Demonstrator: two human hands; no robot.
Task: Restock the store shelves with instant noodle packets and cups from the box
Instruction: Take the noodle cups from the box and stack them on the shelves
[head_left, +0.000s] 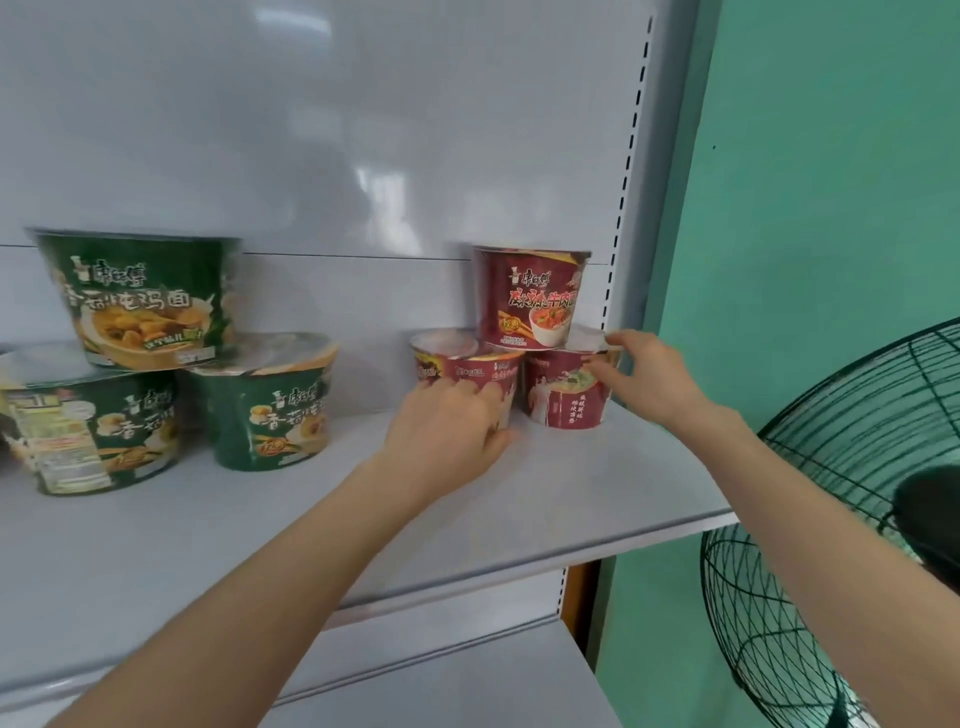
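**Noodle cups in two stacks, a hand on each red base cup**

Landmark for everything here is the top red cup (530, 299). It stands upright close to the white back panel (337, 130) and rests across the lids of two other red cups. Below it to the left is the lower-left red cup (467, 364), and below it to the right is the lower-right red cup (563, 402). Both stand just beside each other on the white shelf (311, 519).

The left hand (452, 421) covers the front of the lower-left red cup, its fingers (491, 410) curled round the wall and holding it. The right hand (649, 376) comes in from the right of the top red cup. Its thumb lies on the lid rim of the lower-right red cup and its fingers (597, 371) sit on the wall just under the rim, a narrow pinch on that cup's right edge.

Well to the left of the top red cup is a matching green stack. The top green cup (140, 301) sits on the near green cup (270, 410) and the far-left green cup (88, 431).

Just right of the top red cup runs the slotted upright (628, 156), with the teal wall (831, 156) beyond it. Lower and further right is a black wire fan (831, 519). Beneath the landmark's shelf lies a lower shelf (467, 686).
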